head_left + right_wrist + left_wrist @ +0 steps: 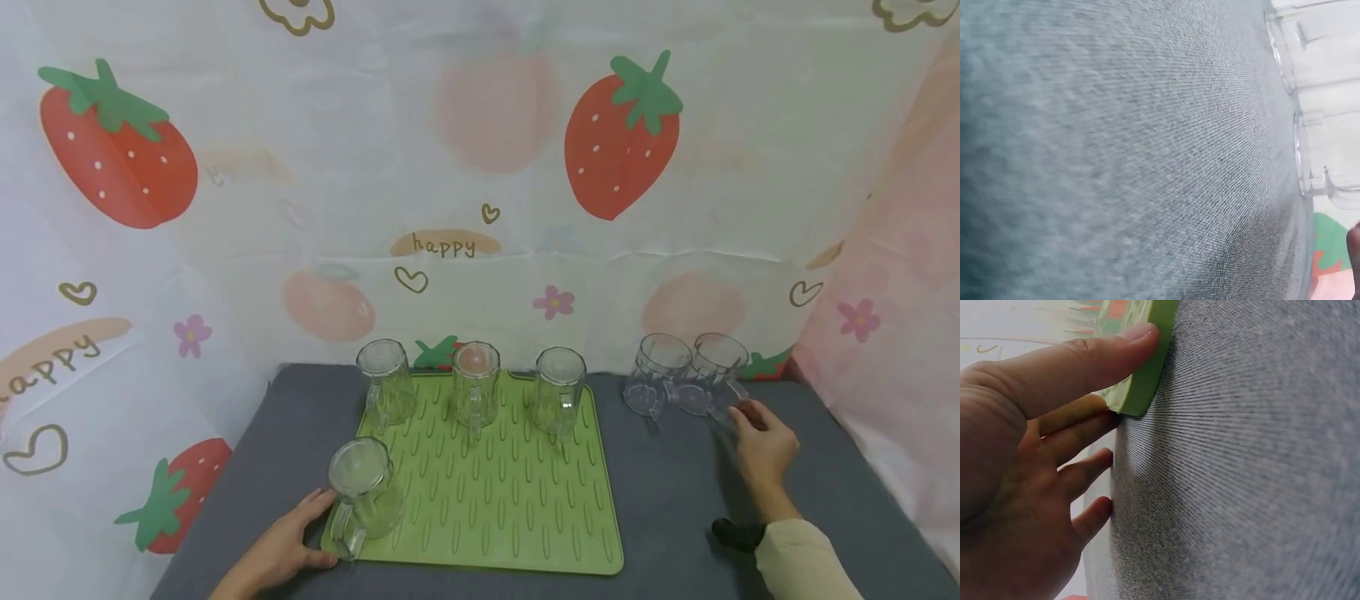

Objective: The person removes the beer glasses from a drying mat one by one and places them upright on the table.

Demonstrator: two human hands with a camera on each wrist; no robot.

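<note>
Head view: left hand (281,550) relaxed, fingers straight, touching green mat (495,533) at 7 o'clock.
Right hand (763,450): loose, fingertips at rightmost clear mug (712,379), 2 o'clock.

The head camera looks forward and down from above at the whole gray table (675,500), with the green mat (495,500) in the middle. The left wrist camera sits very close to the table, right by the mat's edge (1147,381). The right wrist camera is also very close and low, looking across the gray cloth (1116,156) toward two clear mugs (1316,150), which the head camera sees too.
</note>
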